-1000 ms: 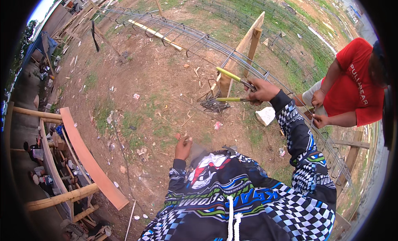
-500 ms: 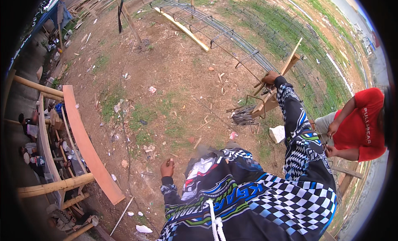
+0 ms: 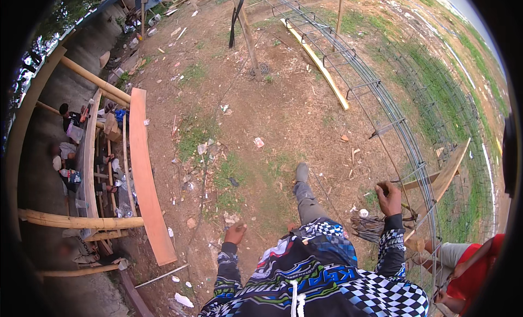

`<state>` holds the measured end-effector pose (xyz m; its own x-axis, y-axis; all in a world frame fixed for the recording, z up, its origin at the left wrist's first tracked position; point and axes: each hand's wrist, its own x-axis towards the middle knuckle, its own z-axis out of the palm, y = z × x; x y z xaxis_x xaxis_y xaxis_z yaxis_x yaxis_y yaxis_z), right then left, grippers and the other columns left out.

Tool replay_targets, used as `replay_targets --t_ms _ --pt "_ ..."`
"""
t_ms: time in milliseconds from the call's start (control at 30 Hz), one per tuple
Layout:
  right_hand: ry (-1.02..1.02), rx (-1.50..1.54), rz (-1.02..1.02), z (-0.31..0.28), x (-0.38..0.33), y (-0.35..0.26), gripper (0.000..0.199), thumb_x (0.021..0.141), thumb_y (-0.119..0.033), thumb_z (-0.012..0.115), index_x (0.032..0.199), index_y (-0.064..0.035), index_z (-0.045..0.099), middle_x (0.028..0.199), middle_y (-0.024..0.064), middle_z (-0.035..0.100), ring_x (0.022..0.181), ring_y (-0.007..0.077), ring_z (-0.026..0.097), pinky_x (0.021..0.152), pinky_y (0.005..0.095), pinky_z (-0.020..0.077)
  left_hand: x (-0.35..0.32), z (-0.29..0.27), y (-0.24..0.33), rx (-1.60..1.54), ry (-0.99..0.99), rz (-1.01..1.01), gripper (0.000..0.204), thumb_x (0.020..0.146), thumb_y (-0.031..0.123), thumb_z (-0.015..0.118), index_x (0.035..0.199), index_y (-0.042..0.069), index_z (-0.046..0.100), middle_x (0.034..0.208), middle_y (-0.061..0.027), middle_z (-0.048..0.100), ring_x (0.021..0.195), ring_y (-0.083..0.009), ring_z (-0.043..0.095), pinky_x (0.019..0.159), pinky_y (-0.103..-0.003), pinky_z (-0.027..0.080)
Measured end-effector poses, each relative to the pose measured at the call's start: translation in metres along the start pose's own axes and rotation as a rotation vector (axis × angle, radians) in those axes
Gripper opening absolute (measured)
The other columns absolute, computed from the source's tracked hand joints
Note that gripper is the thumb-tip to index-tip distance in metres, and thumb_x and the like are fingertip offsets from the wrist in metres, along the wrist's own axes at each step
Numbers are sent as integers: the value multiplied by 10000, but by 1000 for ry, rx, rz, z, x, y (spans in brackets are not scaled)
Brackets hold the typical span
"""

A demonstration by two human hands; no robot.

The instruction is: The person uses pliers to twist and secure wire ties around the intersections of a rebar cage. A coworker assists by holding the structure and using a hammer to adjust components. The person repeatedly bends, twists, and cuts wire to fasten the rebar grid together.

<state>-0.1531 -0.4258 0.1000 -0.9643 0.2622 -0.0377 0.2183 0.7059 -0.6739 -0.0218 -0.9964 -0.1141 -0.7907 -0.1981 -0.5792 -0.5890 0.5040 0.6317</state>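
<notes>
My left hand [image 3: 235, 233] hangs low at my left side above the dirt, its fingers curled in. Whatever is inside them, if anything, is hidden. On the right, my right hand [image 3: 389, 198] is raised with bent, loosely parted fingers and nothing visible in them. It is closest to a long rebar cage [image 3: 376, 91] of parallel steel bars and square stirrups, which curves past on the right. A wooden support [image 3: 444, 178] stands under the cage's near part. Below my right hand lies a bundle of bent steel pieces [image 3: 366, 228].
At left, a long reddish plank [image 3: 146, 170] rests by bamboo poles [image 3: 81, 220], with several people sitting behind. A person in red [image 3: 474, 273] is close on my right. A yellowish board [image 3: 316, 63] lies beyond, near a leaning post [image 3: 249, 42]. More rebar cages [image 3: 430, 88] lie on grass.
My right hand has left the cage and its wooden support and drawn back toward me. The view has turned, and my leg now shows stepping forward.
</notes>
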Motion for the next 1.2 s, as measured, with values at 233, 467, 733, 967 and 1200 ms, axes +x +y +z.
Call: replay_targets --t_ms 233,467,733,967,1200 --pt "-583 -128 -277 183 205 -83 283 801 -242 659 1021 -64 669 816 150 697 801 327 672 754 427 512 165 -69 81 -397 227 -310 410 888 288 649 1125 -45 619 923 -152 684 750 -184 664 622 -305 554" --pt "-704 -17 -512 262 449 -284 365 849 -325 632 1062 -29 652 908 184 694 856 325 669 773 412 512 313 -131 211 -454 171 -112 439 906 325 636 1196 -1 589 921 -135 695 676 -184 676 531 -265 471" --pt "-521 501 -278 348 736 -456 385 926 -386 589 1046 -27 660 902 41 654 726 126 582 633 284 486 542 -289 486 -485 348 371 422 911 229 628 1211 -61 564 1016 -178 675 862 -210 677 740 -293 543" --pt "-261 897 237 398 942 -542 352 908 -361 604 1080 -54 621 928 49 637 771 157 593 650 315 493 691 -363 769 -185 441 850 507 873 304 663 1242 -26 552 1174 -204 622 1081 -320 610 917 -380 482" --pt "-441 940 179 408 954 -562 152 851 -175 690 912 -46 638 823 48 646 727 152 635 625 294 532 792 -383 916 234 509 1160 432 831 321 661 1163 46 634 1155 -183 629 1045 -365 603 886 -405 484"
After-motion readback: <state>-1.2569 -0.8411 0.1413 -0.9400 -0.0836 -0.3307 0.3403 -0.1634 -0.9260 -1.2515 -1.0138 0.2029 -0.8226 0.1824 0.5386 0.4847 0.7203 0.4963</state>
